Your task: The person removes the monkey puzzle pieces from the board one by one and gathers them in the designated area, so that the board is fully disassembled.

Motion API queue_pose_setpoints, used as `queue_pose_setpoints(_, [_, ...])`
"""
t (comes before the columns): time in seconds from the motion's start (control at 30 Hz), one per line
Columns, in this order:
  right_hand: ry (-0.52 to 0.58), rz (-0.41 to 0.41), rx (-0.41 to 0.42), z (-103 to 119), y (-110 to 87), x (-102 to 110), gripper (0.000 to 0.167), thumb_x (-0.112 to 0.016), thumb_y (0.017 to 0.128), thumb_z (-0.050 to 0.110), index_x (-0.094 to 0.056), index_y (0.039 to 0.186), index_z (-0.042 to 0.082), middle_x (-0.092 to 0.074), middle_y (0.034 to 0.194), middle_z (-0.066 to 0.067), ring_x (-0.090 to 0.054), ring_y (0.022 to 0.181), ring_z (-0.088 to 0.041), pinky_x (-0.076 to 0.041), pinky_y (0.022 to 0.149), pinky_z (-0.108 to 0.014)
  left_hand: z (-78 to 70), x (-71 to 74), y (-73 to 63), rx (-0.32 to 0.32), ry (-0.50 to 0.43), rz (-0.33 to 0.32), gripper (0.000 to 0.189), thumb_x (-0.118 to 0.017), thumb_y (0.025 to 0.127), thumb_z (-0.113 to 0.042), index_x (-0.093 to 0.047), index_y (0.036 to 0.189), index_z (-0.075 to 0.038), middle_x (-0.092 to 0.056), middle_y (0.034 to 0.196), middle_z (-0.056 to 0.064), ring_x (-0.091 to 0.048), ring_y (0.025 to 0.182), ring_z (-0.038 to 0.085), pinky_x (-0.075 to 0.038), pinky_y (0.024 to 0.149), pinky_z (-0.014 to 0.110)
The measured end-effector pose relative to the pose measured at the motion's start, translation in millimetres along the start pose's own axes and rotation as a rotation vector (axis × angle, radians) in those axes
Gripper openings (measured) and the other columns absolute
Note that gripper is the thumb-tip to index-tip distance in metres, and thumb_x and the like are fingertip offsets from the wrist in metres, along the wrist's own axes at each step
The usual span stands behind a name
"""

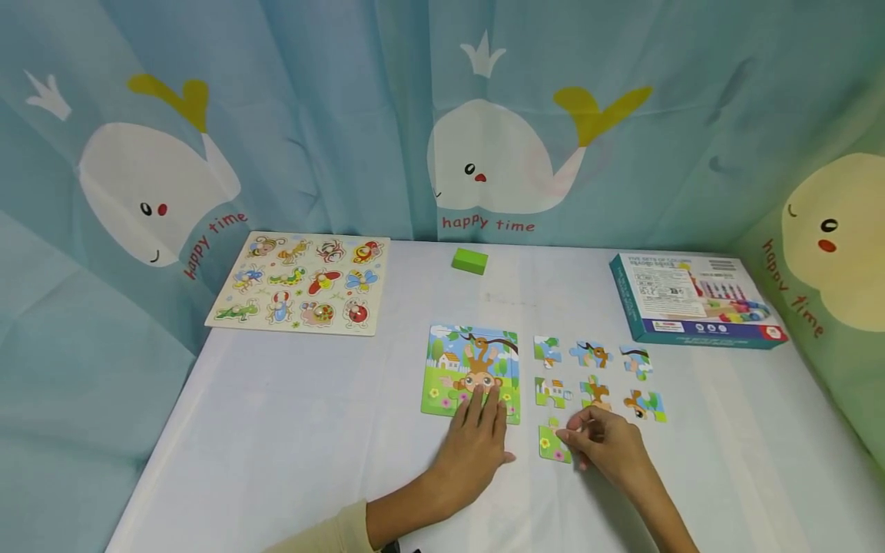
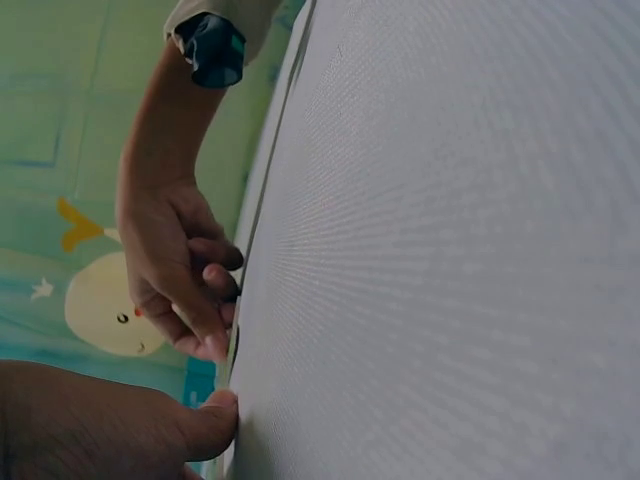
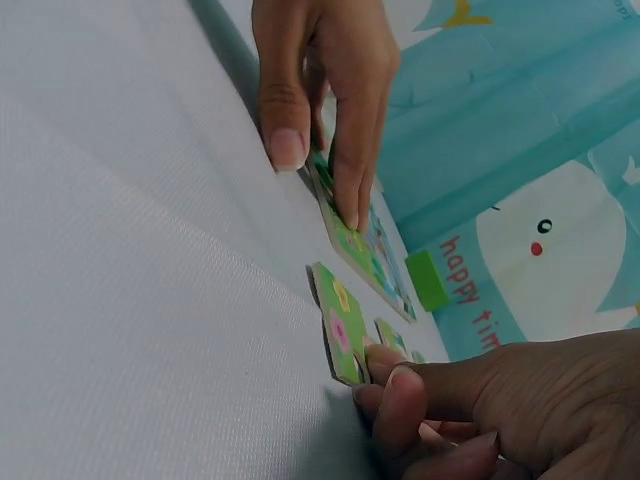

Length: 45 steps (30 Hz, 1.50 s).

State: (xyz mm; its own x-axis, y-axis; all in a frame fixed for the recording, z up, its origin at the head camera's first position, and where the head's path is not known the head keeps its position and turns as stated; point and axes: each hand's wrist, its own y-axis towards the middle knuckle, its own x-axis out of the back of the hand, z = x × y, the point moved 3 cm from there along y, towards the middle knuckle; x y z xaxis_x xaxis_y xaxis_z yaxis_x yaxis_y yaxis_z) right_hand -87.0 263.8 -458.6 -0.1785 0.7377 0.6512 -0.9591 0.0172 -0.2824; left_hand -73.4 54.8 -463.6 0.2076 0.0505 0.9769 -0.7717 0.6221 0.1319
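Note:
My left hand (image 1: 472,453) rests with straight fingers on the lower part of the square monkey puzzle board (image 1: 437,376). To its right, my right hand (image 1: 608,445) pinches at the right edge of a green flowered puzzle piece (image 1: 555,445). The right wrist view shows the thumb and fingers at the edge of that green piece (image 3: 340,325), which lies on the table. Whether a second piece is under the fingers is hidden. Above the right hand lie several loose pieces in rows, among them a house piece (image 1: 550,392) and a branch piece (image 1: 636,361).
An insect peg board (image 1: 297,296) lies at the back left of the white table (image 1: 290,430). Near the back middle sits a green block (image 1: 470,261). A boxed toy set (image 1: 698,299) lies at the back right. A whale-print curtain (image 1: 346,115) hangs behind.

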Motion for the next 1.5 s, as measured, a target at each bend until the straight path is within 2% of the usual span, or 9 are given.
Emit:
queue_pose_setpoints(0.4, [-0.051,-0.019,0.007,2,-1.1,0,0.020,-0.075,0.086,0.019,-0.063,0.090,0.004,-0.062,0.061,-0.001,-0.058,0.049,-0.012,-0.046,0.051,-0.023,0.0,-0.4,0.8,-0.006,-0.016,0.019,0.073,-0.051,0.093,-0.059,-0.051,0.140,-0.003,-0.044,0.149,0.019,-0.046,0.136,0.035,-0.046,0.104,0.041])
queue_pose_setpoints(0.63, [-0.077,-0.030,0.024,2,-1.8,-1,0.021,-0.075,0.086,0.021,-0.063,0.090,0.004,-0.063,0.060,0.000,-0.057,0.049,-0.011,-0.044,0.052,-0.022,2.4,1.4,1.9,0.005,-0.024,-0.043,0.070,-0.057,0.090,-0.059,-0.058,0.134,-0.005,-0.049,0.145,0.016,-0.051,0.132,0.032,-0.049,0.101,0.039])
queue_pose_setpoints(0.77, [-0.124,-0.062,0.049,6,-2.2,2,0.020,-0.075,0.086,0.023,-0.063,0.088,0.006,-0.063,0.061,0.001,-0.055,0.050,-0.009,-0.042,0.050,-0.022,5.6,2.5,3.9,0.037,-0.079,-0.097,0.063,-0.065,0.087,-0.055,-0.062,0.128,-0.006,-0.052,0.142,0.015,-0.053,0.129,0.032,-0.051,0.096,0.039])
queue_pose_setpoints(1.0, [-0.122,-0.152,0.197,31,6.4,5,0.017,-0.070,0.091,0.021,-0.064,0.088,0.006,-0.061,0.062,-0.001,-0.052,0.048,-0.005,-0.040,0.046,-0.022,20.7,7.1,10.4,0.120,-0.220,-0.179,0.053,-0.074,0.085,-0.043,-0.065,0.123,-0.006,-0.052,0.141,0.016,-0.051,0.129,0.032,-0.052,0.092,0.038])
queue_pose_setpoints(1.07, [-0.102,-0.154,0.260,41,12.3,1,0.012,-0.070,0.091,0.017,-0.065,0.088,0.006,-0.063,0.067,-0.002,-0.054,0.050,-0.005,-0.042,0.046,-0.023,31.8,9.6,12.6,0.153,-0.289,-0.165,0.053,-0.072,0.087,-0.041,-0.063,0.126,-0.007,-0.051,0.143,0.015,-0.051,0.129,0.031,-0.052,0.092,0.039])
queue_pose_setpoints(1.17, [-0.116,-0.129,0.377,57,24.4,-10,0.008,-0.071,0.089,0.014,-0.067,0.089,0.008,-0.065,0.074,-0.002,-0.054,0.055,-0.002,-0.044,0.048,-0.022,57.3,10.7,14.7,0.207,-0.396,-0.102,0.059,-0.069,0.089,-0.043,-0.057,0.134,-0.007,-0.046,0.147,0.016,-0.048,0.132,0.033,-0.050,0.097,0.043])
queue_pose_setpoints(1.33, [-0.224,-0.046,0.591,76,42.8,-37,0.018,-0.076,0.084,0.016,-0.069,0.098,0.007,-0.064,0.093,-0.005,-0.049,0.061,-0.001,-0.044,0.053,-0.020,105.7,-1.1,8.5,0.240,-0.602,0.077,0.083,-0.070,0.086,-0.048,-0.038,0.149,-0.004,-0.026,0.159,0.018,-0.026,0.146,0.039,-0.032,0.115,0.050])
queue_pose_setpoints(1.4, [-0.294,-0.030,0.622,79,46.6,-45,0.026,-0.079,0.081,0.022,-0.069,0.101,0.008,-0.062,0.098,-0.004,-0.048,0.064,-0.002,-0.043,0.056,-0.019,119.3,-9.0,3.4,0.234,-0.673,0.142,0.095,-0.073,0.081,-0.051,-0.031,0.153,-0.004,-0.016,0.163,0.017,-0.015,0.150,0.038,-0.025,0.118,0.050])
queue_pose_setpoints(1.5, [-0.392,-0.032,0.604,80,48.4,-53,0.035,-0.082,0.076,0.031,-0.069,0.103,0.012,-0.059,0.100,-0.001,-0.046,0.066,-0.004,-0.041,0.056,-0.020,131.7,-18.2,-2.0,0.199,-0.743,0.195,0.109,-0.079,0.074,-0.052,-0.024,0.155,-0.004,-0.008,0.165,0.014,-0.004,0.152,0.038,-0.019,0.120,0.051])
